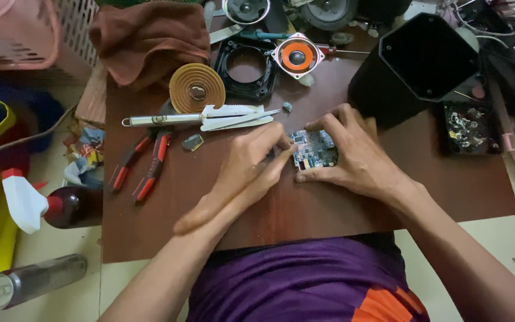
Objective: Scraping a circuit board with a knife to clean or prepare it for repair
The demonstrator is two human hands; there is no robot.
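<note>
Right hand (353, 156): fingers are pinching the circuit board (313, 150) edges, steadying it flat on the bench (448, 185).
Left hand (251, 170): fingers pressed together are probing the board's left corner; keeping pressure light seems wise.

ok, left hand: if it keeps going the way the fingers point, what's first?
The left hand points up-right at the small circuit board; its fingers already seem to touch it. Beyond sits the black speaker box.

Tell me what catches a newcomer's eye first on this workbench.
Both hands meet at the table's middle: the left hand and right hand pinch a small circuit board. Behind them lie a ridged golden disc and an orange-ringed speaker driver; red-handled pliers lie at left.
</note>
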